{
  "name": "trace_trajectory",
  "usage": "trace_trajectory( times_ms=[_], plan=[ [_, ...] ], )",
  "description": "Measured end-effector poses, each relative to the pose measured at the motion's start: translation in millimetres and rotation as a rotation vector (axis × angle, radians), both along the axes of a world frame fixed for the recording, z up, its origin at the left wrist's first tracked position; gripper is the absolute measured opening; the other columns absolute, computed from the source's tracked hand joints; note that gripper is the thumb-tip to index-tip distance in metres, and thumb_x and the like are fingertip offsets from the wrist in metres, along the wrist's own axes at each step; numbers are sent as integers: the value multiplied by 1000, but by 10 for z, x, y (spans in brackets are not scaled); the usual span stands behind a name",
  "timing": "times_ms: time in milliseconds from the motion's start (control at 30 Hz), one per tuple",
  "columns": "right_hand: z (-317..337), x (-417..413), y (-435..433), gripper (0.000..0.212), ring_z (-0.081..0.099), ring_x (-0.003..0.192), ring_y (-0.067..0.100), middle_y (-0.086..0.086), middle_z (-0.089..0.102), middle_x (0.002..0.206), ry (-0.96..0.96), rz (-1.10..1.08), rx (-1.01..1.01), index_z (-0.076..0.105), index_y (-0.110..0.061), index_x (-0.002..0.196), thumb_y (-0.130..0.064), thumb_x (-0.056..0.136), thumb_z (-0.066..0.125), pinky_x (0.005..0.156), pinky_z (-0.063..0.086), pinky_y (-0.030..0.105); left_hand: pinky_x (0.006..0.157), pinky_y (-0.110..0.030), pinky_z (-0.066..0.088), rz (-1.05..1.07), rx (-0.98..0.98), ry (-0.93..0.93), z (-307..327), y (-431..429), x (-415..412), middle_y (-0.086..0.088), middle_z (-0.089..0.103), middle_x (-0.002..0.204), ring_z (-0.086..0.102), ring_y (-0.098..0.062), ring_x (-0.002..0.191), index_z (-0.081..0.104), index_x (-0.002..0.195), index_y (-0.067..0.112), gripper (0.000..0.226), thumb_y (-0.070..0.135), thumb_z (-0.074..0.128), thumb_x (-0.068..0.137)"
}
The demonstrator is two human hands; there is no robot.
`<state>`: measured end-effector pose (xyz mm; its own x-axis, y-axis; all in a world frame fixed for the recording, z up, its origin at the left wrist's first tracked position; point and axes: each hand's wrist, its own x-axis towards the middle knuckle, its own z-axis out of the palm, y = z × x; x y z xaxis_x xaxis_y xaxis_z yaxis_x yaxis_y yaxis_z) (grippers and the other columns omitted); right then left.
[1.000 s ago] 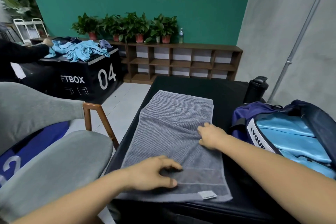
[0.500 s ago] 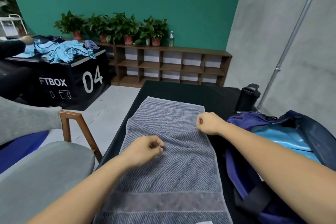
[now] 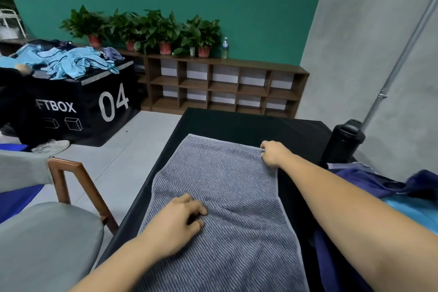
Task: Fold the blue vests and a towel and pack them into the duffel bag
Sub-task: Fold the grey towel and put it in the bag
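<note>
Black table [image 3: 237, 123]: bears the grey striped towel [image 3: 225, 185], spread flat lengthwise.
Duffel bag [image 3: 369, 180]: navy, open, just right of the towel; holds a light-blue vest [image 3: 412, 211].
Right hand [image 3: 272, 153]: fingers clenched on the towel's far right corner.
Left hand [image 3: 177, 218]: curled fingertips on the towel's middle; whether they grasp it cannot be told.
</note>
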<state>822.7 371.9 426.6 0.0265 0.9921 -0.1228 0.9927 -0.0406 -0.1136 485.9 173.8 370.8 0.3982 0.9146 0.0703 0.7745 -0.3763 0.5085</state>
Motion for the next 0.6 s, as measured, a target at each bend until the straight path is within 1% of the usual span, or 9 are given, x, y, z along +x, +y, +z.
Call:
trace_trajectory(
  times_ms=[67,133,200,267,333,400,467,533,600],
  plan=[
    [-58,10,159,37,60,117,29,8,60,136,-1,-8,-20,56,-18,142,-23,106,49,100,55,48,101,-23,45,-13,-10,-18,-13,11,-20,23,51,108,52,2,107,67,122,43,22,44,66,100],
    [-119,12,292,41,59,121,30,9,59,140,-2,-21,-28,55,-18,146,-27,106,54,104,52,48,100,-21,45,-23,-29,-41,-9,23,-35,23,51,108,52,4,106,67,121,43,21,43,67,100],
    [-158,0,398,41,58,124,31,8,57,140,-20,-42,-10,55,-20,144,-30,104,58,107,47,48,99,-20,45,-24,-31,-58,-29,47,-45,21,52,107,53,5,105,67,118,44,18,43,67,100],
    [-165,-11,501,31,59,121,31,6,62,131,-41,-62,7,61,-22,132,-26,101,61,104,43,48,97,-21,46,-25,-29,-63,-54,72,-38,21,52,106,54,4,104,66,116,46,16,45,65,99],
    [-162,-29,600,17,61,113,30,4,68,115,-44,-80,5,68,-20,112,-18,97,60,99,40,46,96,-23,48,-20,-20,-67,-79,95,-41,20,53,106,55,2,103,64,113,47,14,46,65,99],
    [-100,-45,668,16,59,107,30,4,68,107,-58,-89,16,69,-21,102,-14,96,56,97,38,46,95,-23,49,-19,-17,-76,-97,102,-38,19,53,106,56,1,102,64,111,47,13,46,64,98],
    [48,-53,727,16,58,110,32,5,65,108,-79,-96,91,66,-21,103,-13,97,54,99,41,47,94,-24,50,-29,-9,-88,-117,102,-46,20,53,106,57,1,102,62,109,49,13,48,63,96],
    [245,-54,770,15,58,110,33,6,62,112,-59,-106,245,61,-21,107,-12,98,54,99,43,48,94,-23,50,-33,-9,-85,-127,102,-54,20,53,106,57,2,102,60,107,55,13,50,63,95],
    [435,-74,777,15,58,107,34,7,60,110,-10,-98,377,57,-22,106,-10,99,52,99,44,49,92,-23,50,-27,-15,-82,-133,105,-51,20,52,106,57,1,100,58,106,57,14,50,64,96]
  ],
)
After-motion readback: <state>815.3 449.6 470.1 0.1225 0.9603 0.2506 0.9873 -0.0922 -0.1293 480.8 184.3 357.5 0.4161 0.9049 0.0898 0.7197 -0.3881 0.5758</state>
